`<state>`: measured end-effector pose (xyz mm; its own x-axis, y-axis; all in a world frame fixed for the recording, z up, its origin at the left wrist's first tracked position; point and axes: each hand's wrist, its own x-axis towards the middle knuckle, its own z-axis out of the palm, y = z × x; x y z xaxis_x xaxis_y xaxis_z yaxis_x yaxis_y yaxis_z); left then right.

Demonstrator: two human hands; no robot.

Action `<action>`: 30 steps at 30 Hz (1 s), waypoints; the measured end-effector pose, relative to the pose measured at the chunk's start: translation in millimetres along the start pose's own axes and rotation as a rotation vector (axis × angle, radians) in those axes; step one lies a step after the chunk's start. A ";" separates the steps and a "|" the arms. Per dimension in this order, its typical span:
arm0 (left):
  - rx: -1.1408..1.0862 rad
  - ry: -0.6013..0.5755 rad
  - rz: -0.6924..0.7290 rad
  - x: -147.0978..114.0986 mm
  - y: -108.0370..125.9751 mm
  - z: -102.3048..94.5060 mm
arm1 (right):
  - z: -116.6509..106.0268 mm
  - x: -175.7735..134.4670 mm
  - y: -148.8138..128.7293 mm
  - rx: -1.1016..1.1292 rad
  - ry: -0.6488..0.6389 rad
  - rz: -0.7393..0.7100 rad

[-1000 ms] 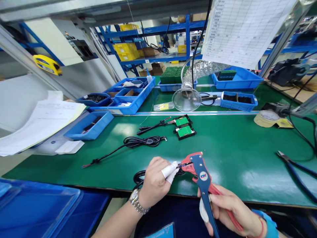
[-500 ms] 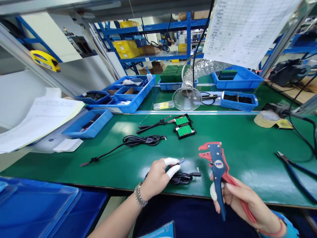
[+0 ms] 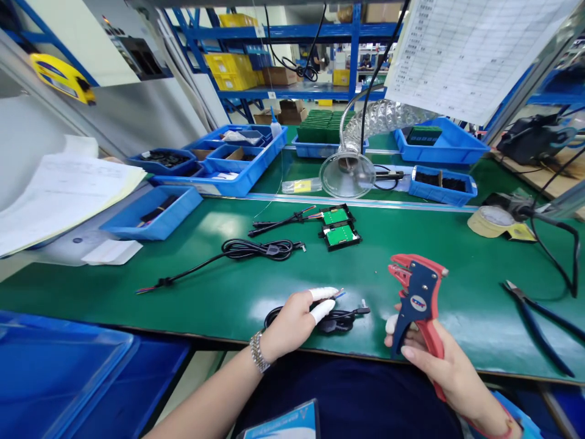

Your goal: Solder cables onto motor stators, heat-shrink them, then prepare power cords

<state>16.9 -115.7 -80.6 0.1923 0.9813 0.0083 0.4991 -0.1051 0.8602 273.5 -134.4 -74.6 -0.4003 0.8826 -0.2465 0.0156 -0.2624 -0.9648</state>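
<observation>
My left hand (image 3: 301, 317), white covers on thumb and forefinger, pinches the end of a black cable (image 3: 336, 322). Thin blue and reddish wire ends stick out past those fingertips, and the cable's coil lies under and beside the hand on the bench. My right hand (image 3: 439, 360) grips a red and dark-blue wire stripper (image 3: 418, 302) by its handles, its jaws facing left and apart from the wires. Farther back lie another coiled black cable (image 3: 260, 249) and two green circuit boards (image 3: 340, 234) in black frames, with a black cable next to them.
Dark-handled cutting pliers (image 3: 534, 323) and a tape roll (image 3: 490, 221) lie to the right. Blue parts trays (image 3: 247, 183) stand at the back left. A clear fume-extraction hood (image 3: 347, 177) hangs low at the back middle. Papers (image 3: 68, 189) hang over the left side.
My right hand has moved the wire stripper right and slightly up, away from the wires. My left hand keeps its pinch on the cable. The camera view has shifted a little.
</observation>
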 end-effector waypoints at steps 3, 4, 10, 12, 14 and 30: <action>-0.072 -0.069 -0.010 -1.2 4.5 -3.0 | 10.9 7.1 -0.6 -0.004 0.071 -0.043; -0.069 -0.066 0.008 -2.6 6.7 -3.1 | 15.4 10.5 -1.1 -0.002 0.078 -0.057; 0.179 0.142 0.302 -16.5 20.6 4.4 | 42.1 30.4 -5.7 -0.016 0.063 -0.075; 0.207 0.170 0.382 -19.3 22.9 7.0 | 47.1 33.6 -6.4 -0.004 0.047 -0.090; 0.209 0.166 0.417 -20.3 23.9 8.7 | 49.5 35.2 -6.8 -0.005 0.033 -0.108; 0.178 0.101 0.338 -16.0 21.5 7.9 | 48.3 42.9 -12.4 -0.059 0.044 -0.147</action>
<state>31.3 -135.0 -66.3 0.2906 0.8968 0.3336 0.5622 -0.4422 0.6989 211.9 -112.1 -68.8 -0.3615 0.9265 -0.1046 0.0137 -0.1069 -0.9942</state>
